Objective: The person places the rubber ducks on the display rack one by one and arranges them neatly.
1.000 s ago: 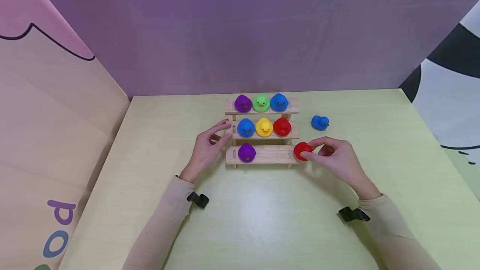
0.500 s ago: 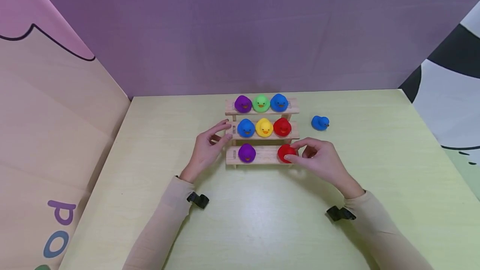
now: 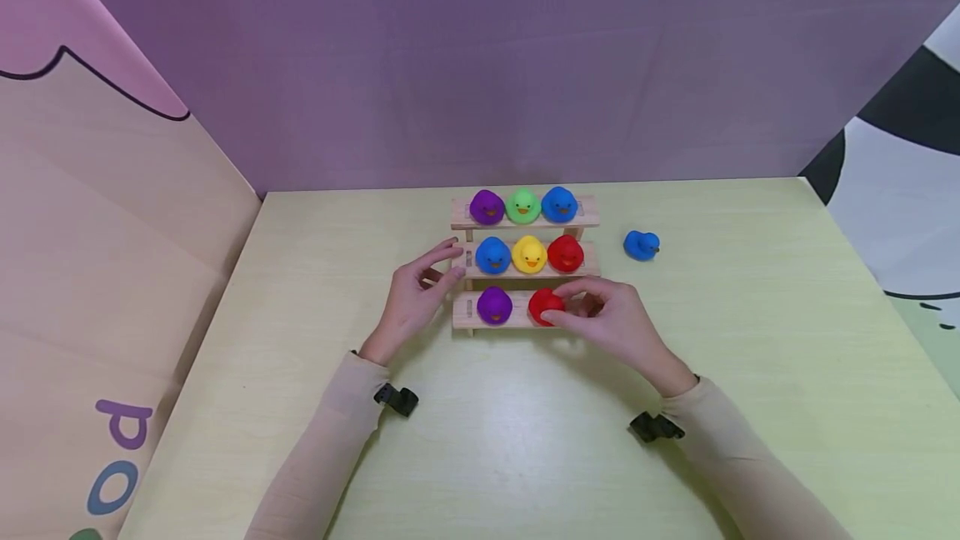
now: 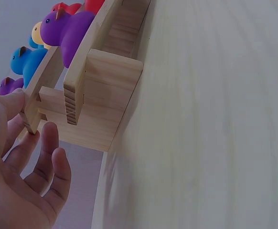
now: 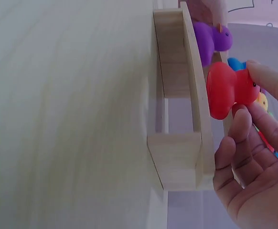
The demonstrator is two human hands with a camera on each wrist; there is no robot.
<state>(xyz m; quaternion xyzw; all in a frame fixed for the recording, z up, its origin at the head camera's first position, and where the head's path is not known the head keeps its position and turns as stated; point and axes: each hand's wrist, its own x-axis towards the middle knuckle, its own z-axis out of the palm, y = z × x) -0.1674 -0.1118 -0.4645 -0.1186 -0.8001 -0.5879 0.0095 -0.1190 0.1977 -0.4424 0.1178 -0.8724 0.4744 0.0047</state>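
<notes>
My right hand [image 3: 611, 319] pinches a red rubber duck [image 5: 223, 90] between thumb and fingers, at the bottom step of a wooden three-step stand [image 4: 112, 71]. A purple duck [image 3: 494, 306] sits to its left on that step. On the middle step are a blue duck [image 3: 492, 256], a yellow duck [image 3: 529, 254] and another red duck [image 3: 566, 253]. The top step bears a purple duck [image 3: 487, 207], a green duck [image 3: 522, 206] and a blue duck [image 3: 559, 205]. With thumb above and fingers below, my left hand [image 3: 414, 294] grips the left end of the middle step.
One more blue duck [image 3: 642, 245] lies on the pale wooden table [image 3: 480, 440], right of the stand. A purple wall panel [image 3: 525, 65] rises behind the table's back edge. Printed side panels flank it.
My right hand has carried the red duck leftward, from the bottom step's right end to about its middle, nearer the purple duck. My left hand keeps its place on the stand.
</notes>
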